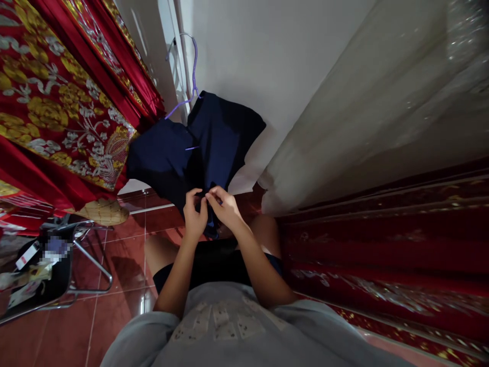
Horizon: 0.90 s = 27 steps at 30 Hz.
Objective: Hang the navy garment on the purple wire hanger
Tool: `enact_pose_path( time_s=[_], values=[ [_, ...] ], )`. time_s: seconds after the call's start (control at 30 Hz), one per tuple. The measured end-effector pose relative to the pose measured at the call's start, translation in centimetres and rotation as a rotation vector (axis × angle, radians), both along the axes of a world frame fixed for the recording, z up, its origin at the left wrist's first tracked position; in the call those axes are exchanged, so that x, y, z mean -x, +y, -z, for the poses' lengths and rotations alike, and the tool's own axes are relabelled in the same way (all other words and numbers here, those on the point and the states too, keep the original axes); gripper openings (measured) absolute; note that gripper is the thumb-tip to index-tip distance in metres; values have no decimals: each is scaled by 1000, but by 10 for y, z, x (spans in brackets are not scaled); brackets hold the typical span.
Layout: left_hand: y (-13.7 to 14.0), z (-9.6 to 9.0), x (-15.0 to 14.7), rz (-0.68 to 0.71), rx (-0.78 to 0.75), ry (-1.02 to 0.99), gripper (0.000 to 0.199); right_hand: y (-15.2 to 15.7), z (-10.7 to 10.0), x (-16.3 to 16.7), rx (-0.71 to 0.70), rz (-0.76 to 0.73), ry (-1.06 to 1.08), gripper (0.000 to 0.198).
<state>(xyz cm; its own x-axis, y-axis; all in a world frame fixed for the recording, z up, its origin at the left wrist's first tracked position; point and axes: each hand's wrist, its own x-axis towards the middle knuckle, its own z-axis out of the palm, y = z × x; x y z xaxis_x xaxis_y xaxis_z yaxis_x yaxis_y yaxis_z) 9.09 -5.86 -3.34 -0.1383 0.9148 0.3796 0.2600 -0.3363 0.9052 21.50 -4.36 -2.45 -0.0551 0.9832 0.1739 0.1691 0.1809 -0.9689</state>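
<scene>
A dark navy garment, seemingly a short-sleeved shirt (225, 127), hangs with its front parted from a purple hanger (195, 66). Low on that front, my left hand (195, 214) curls its thumb and fingers around the dark cloth edge. Close beside it, almost touching, my right hand (225, 208) pinches the same part of the garment. Whatever small detail lies between the fingertips is too dark to make out. The lower end of the cloth drops between my knees.
Red drapery with gold and silver embroidery (49, 102) hangs at the left. Below it stands a metal-framed chair (91, 260) with odds and ends on its seat. Translucent plastic sheeting (344, 117) covers red fabric (367, 244) at the right. A pale wall (260, 46) rises behind the shirt.
</scene>
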Motion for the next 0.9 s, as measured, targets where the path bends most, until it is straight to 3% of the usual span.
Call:
enact_pose_path(
  time_s=[0.13,0.43,0.63,0.77,0.9],
  values=[
    [-5,-1,-8,-16,35,-168,48,0,1,1,7,2,1,24],
    [-10,3,-5,-54,90,-220,65,-3,-4,-4,23,-51,-88,24],
    [-2,12,1,21,75,-94,39,-7,-17,-7,128,-119,-101,24],
    [0,9,3,5,33,9,11,-7,-24,-4,216,-156,27,19],
    [2,4,1,4,40,91,9,29,-52,-2,184,-172,227,23]
  ],
)
